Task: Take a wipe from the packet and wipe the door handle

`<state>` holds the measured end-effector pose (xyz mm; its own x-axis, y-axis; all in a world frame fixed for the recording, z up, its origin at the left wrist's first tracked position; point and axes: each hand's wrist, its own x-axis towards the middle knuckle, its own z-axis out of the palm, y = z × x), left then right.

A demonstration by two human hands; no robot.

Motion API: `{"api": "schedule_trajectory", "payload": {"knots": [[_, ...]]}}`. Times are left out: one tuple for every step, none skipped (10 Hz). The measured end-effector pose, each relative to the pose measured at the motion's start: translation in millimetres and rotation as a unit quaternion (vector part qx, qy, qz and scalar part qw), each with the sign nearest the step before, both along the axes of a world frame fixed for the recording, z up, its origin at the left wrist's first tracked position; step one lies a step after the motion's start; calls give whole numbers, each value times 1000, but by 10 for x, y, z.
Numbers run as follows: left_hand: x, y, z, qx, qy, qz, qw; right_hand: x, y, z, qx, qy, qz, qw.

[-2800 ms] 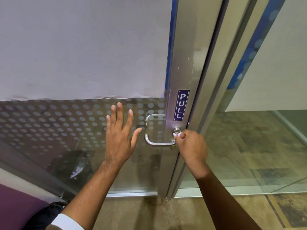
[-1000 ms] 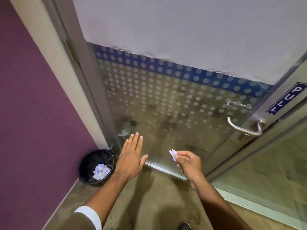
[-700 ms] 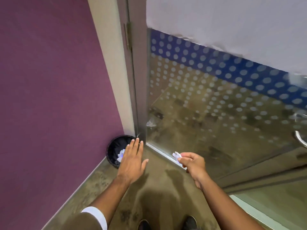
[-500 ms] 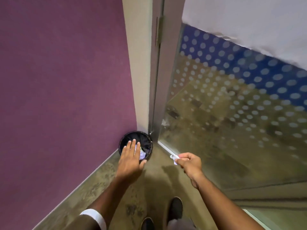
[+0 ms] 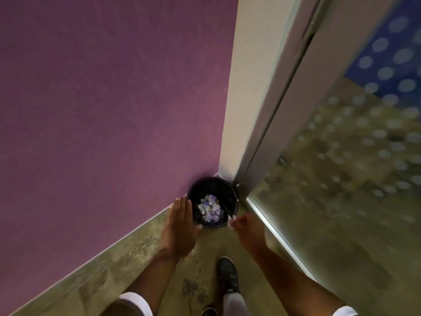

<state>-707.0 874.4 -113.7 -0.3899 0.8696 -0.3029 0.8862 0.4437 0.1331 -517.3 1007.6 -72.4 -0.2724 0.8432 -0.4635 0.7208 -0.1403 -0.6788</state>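
1. While the head camera pointed steeply down into the corner, I saw a small black bin (image 5: 213, 201) at the lower centre of the frame, where the purple wall (image 5: 102, 110) met the pale door frame (image 5: 246, 87).
2. Crumpled white and violet wipes (image 5: 210, 208) lay at the bottom of the bin.
3. My left hand (image 5: 180, 229) hung flat just left of the bin's rim, fingers straight and together, released, gripping nothing.
4. My right hand (image 5: 247, 229) sat at the bin's lower right edge, fingers curled inward. A small pale tip showed at the fingertips (image 5: 233, 221); motion blur kept me from telling whether that was the used wipe pinched there or not.
5. The glass door (image 5: 353, 167), dotted with frosted spots, filled the right side of the frame; its handle was out of view.
6. A dark shoe (image 5: 226, 273) stood on the mottled floor (image 5: 127, 258) at the bottom centre, between my forearms.
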Motion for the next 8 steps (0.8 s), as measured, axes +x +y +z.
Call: {"api": "schedule_trajectory", "payload": {"knots": [[-187, 124, -537, 22, -9, 7, 1000, -303, 287, -493, -2, -59, 57, 997], [-237, 215, -799, 16, -26, 23, 999, -448, 465, -877, -7, -85, 73, 994], [-311, 418, -1130, -9, -22, 20, 1000, -657, 665, -1316, -6, -98, 101, 990], [-372, 541, -1362, -13, -29, 15, 999, -779, 778, -1564, 4, -100, 127, 987], [-393, 674, -1687, -10, -14, 11, 1000, -939, 916, -1977, -2, -108, 144, 984], [-391, 725, -1828, -18, -27, 29, 999, -1038, 996, -2162, -10, -111, 143, 984], [-347, 736, -1960, -9, -25, 28, 999, -1049, 1045, -2344, -11, -136, 168, 976], [-304, 740, -1951, -21, -33, 33, 999, -988, 1058, -2418, -1, -147, 192, 970]]}}
